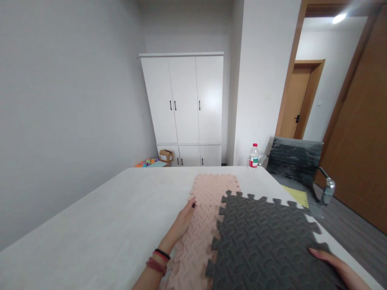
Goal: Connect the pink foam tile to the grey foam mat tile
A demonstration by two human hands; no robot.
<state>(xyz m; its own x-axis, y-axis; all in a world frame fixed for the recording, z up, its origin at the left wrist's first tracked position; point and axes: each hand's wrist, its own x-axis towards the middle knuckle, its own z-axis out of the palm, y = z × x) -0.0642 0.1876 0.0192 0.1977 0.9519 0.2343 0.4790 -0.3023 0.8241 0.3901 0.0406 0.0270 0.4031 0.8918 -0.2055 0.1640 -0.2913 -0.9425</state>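
Pink foam puzzle mats (208, 193) lie joined in a strip on the white table (99, 229). A dark grey foam puzzle mat (266, 237) lies beside them on the right, its toothed edge against the pink strip. My left hand (183, 221) rests flat on the left edge of the pink mats, fingers stretched out, with bracelets on the wrist. My right hand (335, 264) lies flat on the near right corner of the grey mat, fingers extended.
A plastic water bottle (253, 156) stands at the table's far edge. A dark office chair (298, 165) sits to the right, with a yellow sheet (298, 196) by it. A white cabinet (184, 104), a cardboard box (166, 156) and an open wooden door (359, 121) stand beyond.
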